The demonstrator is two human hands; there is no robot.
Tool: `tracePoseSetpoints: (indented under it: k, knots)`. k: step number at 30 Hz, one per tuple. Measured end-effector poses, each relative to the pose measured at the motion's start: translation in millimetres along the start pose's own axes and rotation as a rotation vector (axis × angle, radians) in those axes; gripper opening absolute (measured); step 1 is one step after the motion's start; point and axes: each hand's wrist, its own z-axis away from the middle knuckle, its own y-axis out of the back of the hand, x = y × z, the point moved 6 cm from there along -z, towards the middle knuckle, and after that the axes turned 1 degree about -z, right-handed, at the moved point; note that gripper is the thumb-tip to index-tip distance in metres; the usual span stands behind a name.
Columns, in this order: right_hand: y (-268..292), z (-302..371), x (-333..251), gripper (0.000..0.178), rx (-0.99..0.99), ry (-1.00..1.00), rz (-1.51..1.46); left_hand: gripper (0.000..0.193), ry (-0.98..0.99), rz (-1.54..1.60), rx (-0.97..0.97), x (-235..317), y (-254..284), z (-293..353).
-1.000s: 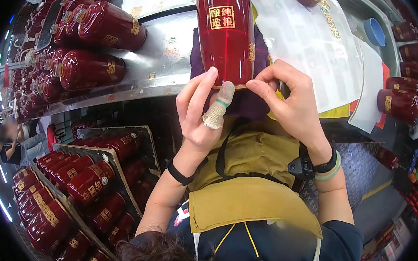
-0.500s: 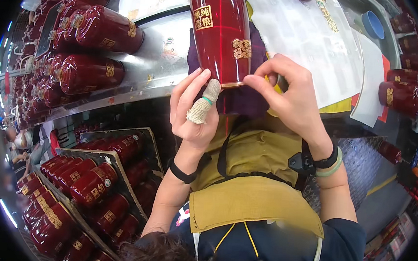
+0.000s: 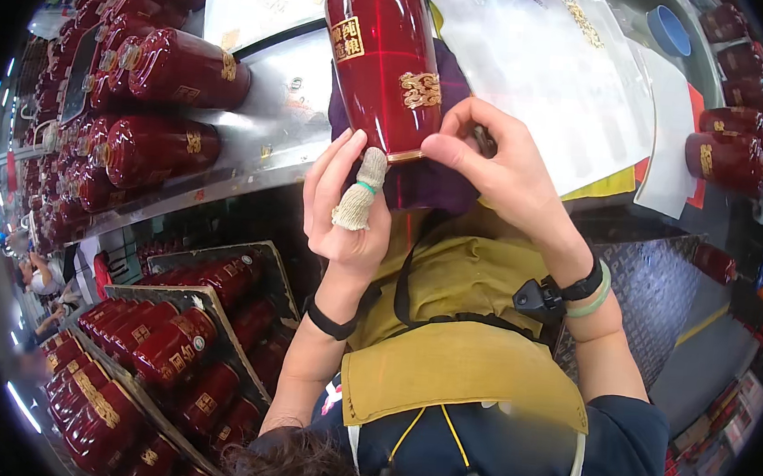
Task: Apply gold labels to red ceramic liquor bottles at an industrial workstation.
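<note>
A glossy dark-red bottle (image 3: 381, 61) with gold emblems lies on a dark purple cloth (image 3: 455, 71), its base toward me and a thin gold band round that end. Thin red light lines cross its side. My left hand (image 3: 348, 205) is closed at the base's left side, fingertips against the glass. One of its digits wears a knitted beige finger cover (image 3: 358, 188) tied with a green band. At the base's right corner, my right hand (image 3: 501, 171) pinches the edge between thumb and curled fingers. Whether anything small sits in that pinch is hidden.
Rows of red bottles (image 3: 185, 69) crowd the metal table's left side. White sheets (image 3: 543, 81) with gold stickers lie right of the bottle. A blue bowl (image 3: 669, 31) and more red bottles (image 3: 727, 162) are farther right. Below left stand crates (image 3: 209, 301) full of bottles.
The whole view has shifted and turned slightly, so the bottle and both hands appear a little farther left. Both hands remain at the bottle's base.
</note>
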Motion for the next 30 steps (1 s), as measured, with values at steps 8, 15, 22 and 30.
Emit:
tracePoseSetpoints:
  k: [8, 15, 22, 30]
  knots:
    - [1.7, -1.2, 3.1, 0.019, -0.04, -0.067, -0.021, 0.037, 0.014, 0.018, -0.005, -0.4, -1.0, 0.7]
    - [2.6, -0.8, 0.9, 0.019, -0.065, -0.069, 0.013, 0.04, 0.008, -0.014, -0.019, 0.1, 0.0, 3.2]
    - [6.3, 2.9, 1.9, 0.023, -0.081, -0.097, -0.114, 0.057, -0.019, -0.116, -0.124, 8.4, -8.1, 14.9]
    - [31.7, 22.8, -0.2, 0.023, 0.088, 0.053, -0.223, 0.074, 0.052, -0.227, -0.152, 15.3, -20.9, 16.7]
